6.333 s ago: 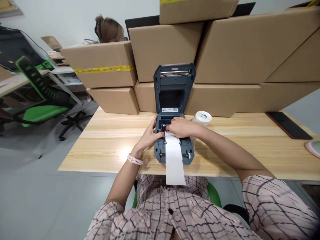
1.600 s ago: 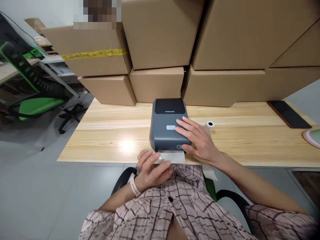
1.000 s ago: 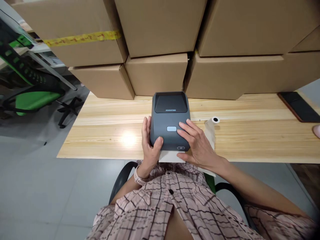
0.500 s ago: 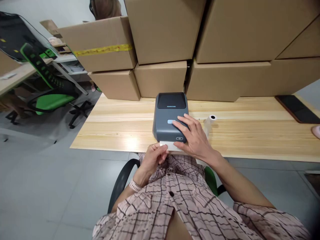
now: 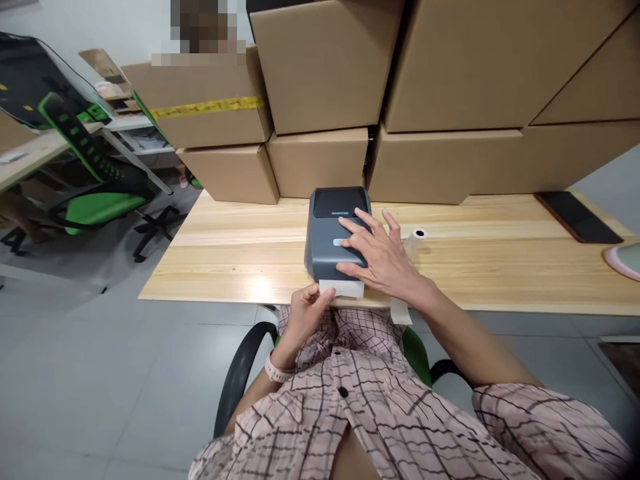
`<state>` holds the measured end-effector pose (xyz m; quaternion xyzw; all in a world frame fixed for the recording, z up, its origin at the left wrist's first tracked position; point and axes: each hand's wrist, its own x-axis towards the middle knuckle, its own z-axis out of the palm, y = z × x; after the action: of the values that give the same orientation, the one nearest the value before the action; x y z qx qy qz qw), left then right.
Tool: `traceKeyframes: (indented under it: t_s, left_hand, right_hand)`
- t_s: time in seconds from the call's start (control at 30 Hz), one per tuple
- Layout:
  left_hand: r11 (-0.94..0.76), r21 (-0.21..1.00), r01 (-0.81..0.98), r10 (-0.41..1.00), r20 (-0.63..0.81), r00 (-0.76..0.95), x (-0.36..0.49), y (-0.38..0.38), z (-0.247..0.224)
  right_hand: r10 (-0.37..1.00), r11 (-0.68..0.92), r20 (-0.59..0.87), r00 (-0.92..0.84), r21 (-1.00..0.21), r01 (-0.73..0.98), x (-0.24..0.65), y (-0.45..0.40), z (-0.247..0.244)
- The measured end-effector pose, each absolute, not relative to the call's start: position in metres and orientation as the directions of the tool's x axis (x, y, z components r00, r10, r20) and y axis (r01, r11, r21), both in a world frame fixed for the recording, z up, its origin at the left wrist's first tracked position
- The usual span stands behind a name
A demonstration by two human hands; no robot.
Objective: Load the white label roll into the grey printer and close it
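Note:
A dark blue-grey label printer point(image 5: 325, 257) stands near the front edge of the wooden table, with a white paper strip point(image 5: 345, 288) coming out of its front. My left hand point(image 5: 309, 308) pinches the left end of that strip between thumb and fingers. Over the printer's top right side, my right hand point(image 5: 383, 260) has its fingers spread, the fingertips around the pale button. Right of it a small white paper roll point(image 5: 419, 234) stands on the table. Its loose tail point(image 5: 401, 311) hangs over the front edge, partly hidden behind my right hand.
Stacked cardboard boxes point(image 5: 325, 73) line the back of the table point(image 5: 505, 267). A dark phone point(image 5: 577, 217) lies at the right, beside a pink-rimmed object point(image 5: 625, 260). A green chair point(image 5: 107, 203) is at the far left; a person's head shows behind the boxes.
My right hand has moved up off the paper strip, its fingers spreading wider over the printer. The left hand stays at the strip's left end. The view has shifted slightly.

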<state>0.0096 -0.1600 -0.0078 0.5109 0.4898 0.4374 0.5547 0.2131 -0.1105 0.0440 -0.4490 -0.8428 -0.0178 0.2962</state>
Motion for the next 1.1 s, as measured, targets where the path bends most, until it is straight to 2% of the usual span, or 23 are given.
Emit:
traceKeyframes:
  t_s: [0.17,0.27,0.33,0.4,0.5,0.63,0.8,1.1]
  left_hand:
    - [0.026,1.000,0.004,0.997,-0.027,0.070,0.009,-0.165,-0.014]
    - [-0.053,0.998,0.027,0.998,0.054,-0.032,0.004,-0.169,-0.015]
    - [-0.137,0.989,0.055,0.980,0.144,-0.140,-0.002,-0.167,-0.015]
    - [-0.226,0.970,0.086,0.946,0.239,-0.221,-0.006,-0.160,-0.015]
    - [-0.283,0.954,0.098,0.942,0.295,-0.160,-0.008,-0.145,-0.017]
    - [-0.292,0.949,0.120,0.955,0.296,-0.016,0.001,-0.133,-0.026]
    - [-0.299,0.948,0.106,0.952,0.303,-0.030,0.010,-0.136,-0.043]
    - [-0.339,0.929,0.148,0.936,0.350,-0.049,0.011,-0.137,-0.050]
  right_hand:
    - [0.781,0.559,0.494,-0.382,-0.279,0.781,0.211,-0.114,0.038]
    - [0.782,0.536,0.529,-0.330,-0.301,0.788,0.210,-0.123,0.029]
    - [0.785,0.506,0.565,-0.254,-0.350,0.788,0.208,-0.134,0.019]
    - [0.813,0.448,0.565,-0.144,-0.448,0.773,0.206,-0.147,0.008]
    - [0.857,0.370,0.515,-0.026,-0.580,0.725,0.206,-0.163,-0.007]
    - [0.864,0.361,0.503,0.003,-0.624,0.693,0.208,-0.169,-0.012]
    - [0.862,0.360,0.507,0.029,-0.650,0.669,0.208,-0.167,-0.012]
    - [0.907,0.314,0.421,0.022,-0.709,0.632,0.205,-0.176,-0.008]
